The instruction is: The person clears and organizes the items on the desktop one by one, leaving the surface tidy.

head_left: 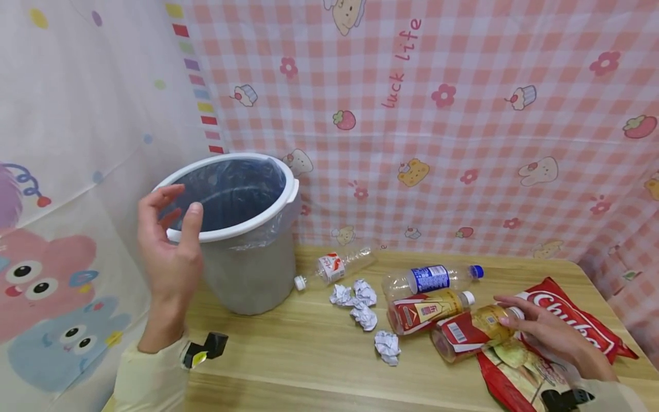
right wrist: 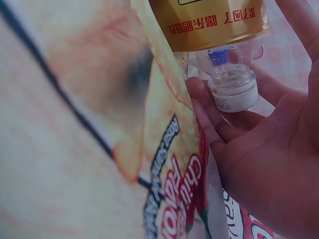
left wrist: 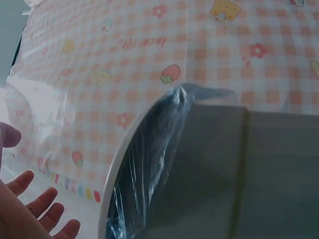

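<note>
My left hand (head_left: pixel 172 252) is raised in front of the grey trash bin (head_left: pixel 252 280), thumb and fingers spread with nothing between them. In the left wrist view, its fingers (left wrist: pixel 42 201) are beside the bin's white rim. My right hand (head_left: pixel 551 332) is at the capped end of a plastic drink bottle (head_left: pixel 463 335) with a red and gold label, thumb over the bottle and fingers loosely extended. The right wrist view shows the white bottle cap (right wrist: pixel 237 94) in front of the fingers. A red chip bag (head_left: pixel 563 315) lies under this hand, with another chip bag (head_left: pixel 525 372) nearer me.
A second red-and-gold bottle (head_left: pixel 429 309), a blue-labelled bottle (head_left: pixel 429 279) and a clear bottle (head_left: pixel 337 266) lie on the wooden table (head_left: pixel 288 360). Several crumpled paper balls (head_left: pixel 387 346) are around the middle. A plastic liner lines the bin. Patterned curtains (head_left: pixel 391 114) hang behind.
</note>
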{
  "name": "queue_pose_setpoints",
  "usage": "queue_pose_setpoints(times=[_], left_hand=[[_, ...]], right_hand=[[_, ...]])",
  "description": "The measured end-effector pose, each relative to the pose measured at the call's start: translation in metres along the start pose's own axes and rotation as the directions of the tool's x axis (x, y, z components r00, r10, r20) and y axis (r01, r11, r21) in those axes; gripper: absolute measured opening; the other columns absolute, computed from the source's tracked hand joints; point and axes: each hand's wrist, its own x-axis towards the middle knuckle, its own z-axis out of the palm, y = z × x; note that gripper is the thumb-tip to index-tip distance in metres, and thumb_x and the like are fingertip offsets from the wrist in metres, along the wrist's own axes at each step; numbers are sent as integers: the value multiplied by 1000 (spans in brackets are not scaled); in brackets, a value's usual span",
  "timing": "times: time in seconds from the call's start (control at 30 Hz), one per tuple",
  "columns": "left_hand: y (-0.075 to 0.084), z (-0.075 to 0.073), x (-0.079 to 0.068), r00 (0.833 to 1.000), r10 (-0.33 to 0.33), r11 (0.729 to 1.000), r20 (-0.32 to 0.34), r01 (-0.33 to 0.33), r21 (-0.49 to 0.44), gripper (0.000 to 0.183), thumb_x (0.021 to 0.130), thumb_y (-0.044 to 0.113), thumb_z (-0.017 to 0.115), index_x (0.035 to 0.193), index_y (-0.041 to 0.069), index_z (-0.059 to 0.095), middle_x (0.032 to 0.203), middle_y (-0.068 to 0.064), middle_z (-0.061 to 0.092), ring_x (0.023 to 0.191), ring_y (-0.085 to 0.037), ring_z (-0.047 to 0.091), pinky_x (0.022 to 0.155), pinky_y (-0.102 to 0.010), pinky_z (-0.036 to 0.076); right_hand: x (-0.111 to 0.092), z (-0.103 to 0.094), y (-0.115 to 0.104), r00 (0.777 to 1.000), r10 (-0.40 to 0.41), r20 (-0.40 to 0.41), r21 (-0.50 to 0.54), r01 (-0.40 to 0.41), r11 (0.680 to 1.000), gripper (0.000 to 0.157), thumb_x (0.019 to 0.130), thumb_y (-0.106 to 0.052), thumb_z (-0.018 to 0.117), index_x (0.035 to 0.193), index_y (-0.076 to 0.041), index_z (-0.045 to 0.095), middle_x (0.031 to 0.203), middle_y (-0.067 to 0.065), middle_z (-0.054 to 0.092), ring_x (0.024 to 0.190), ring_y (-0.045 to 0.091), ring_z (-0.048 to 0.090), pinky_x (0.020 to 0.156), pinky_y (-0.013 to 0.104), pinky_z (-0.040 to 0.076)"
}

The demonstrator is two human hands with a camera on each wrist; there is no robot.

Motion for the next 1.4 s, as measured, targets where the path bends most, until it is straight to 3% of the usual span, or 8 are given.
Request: queue_pose_setpoints(times=[0.33, 0.5, 0.63, 0.77, 0.87, 1.07, 1.23, 1.4], left_hand=[[-25, -16, 15, 993, -34, 997, -109, 41, 60, 37, 93, 16, 59, 129, 5, 55, 122, 9, 55, 124, -13, 46, 100, -28, 33], [-30, -19, 21, 978, -70, 992, -197, 89, 91, 35, 92, 13, 58, 127, 5, 57, 122, 5, 57, 123, -8, 46, 100, -28, 32], [-31, -21, 25, 966, -93, 986, -242, 122, 111, 35, 92, 12, 58, 126, 6, 58, 120, 10, 56, 123, -6, 44, 100, -28, 31], [-37, -23, 28, 958, -101, 983, -267, 138, 122, 36, 91, 13, 58, 126, 6, 59, 117, 12, 54, 121, -5, 44, 98, -27, 31], [-44, -25, 30, 956, -107, 980, -273, 147, 131, 36, 92, 13, 58, 127, 8, 59, 119, 11, 54, 122, -5, 43, 98, -27, 30], [-57, -30, 36, 953, -124, 970, -276, 174, 167, 38, 92, 18, 59, 130, 15, 58, 126, 6, 55, 123, -3, 40, 98, -26, 29], [-61, -34, 39, 949, -161, 958, -270, 216, 187, 39, 93, 22, 58, 133, 21, 57, 134, 5, 54, 126, -3, 38, 99, -26, 28], [-67, -36, 43, 945, -206, 955, -253, 250, 158, 43, 93, 23, 58, 136, 22, 55, 140, 4, 51, 131, -6, 36, 106, -28, 25]], right_hand=[[3, -2, 0, 998, -64, 8, -130, 65, 989, 64, 98, -24, 61, 149, 3, 33, 150, 31, 30, 127, 42, 42, 87, 42, 47], [4, -3, -1, 993, -117, 7, -238, 115, 964, 59, 97, -24, 63, 146, 1, 41, 147, 29, 38, 125, 37, 44, 86, 46, 46], [5, -4, -3, 987, -160, 27, -276, 161, 947, 57, 95, -23, 65, 143, 1, 46, 143, 26, 45, 120, 8, 48, 88, 43, 46], [6, -6, -4, 983, -166, 82, -207, 180, 962, 55, 95, -19, 65, 142, 3, 47, 143, 20, 47, 107, -17, 44, 84, 23, 45], [7, -6, -5, 983, -151, 106, -185, 169, 968, 55, 95, -18, 64, 143, 3, 46, 145, 26, 43, 117, -4, 46, 86, 26, 46], [8, -5, -7, 981, -138, 139, -167, 160, 973, 59, 96, -19, 63, 147, 1, 41, 149, 42, 26, 133, 59, 28, 96, 63, 41], [10, -5, -6, 974, -143, 176, -95, 161, 982, 56, 98, -16, 59, 148, 0, 39, 152, 42, 17, 137, 64, 9, 102, 71, 28], [10, -5, -6, 979, -122, 162, -78, 136, 988, 53, 100, -17, 56, 149, -4, 40, 153, 40, 19, 138, 48, 30, 103, 70, 28]])
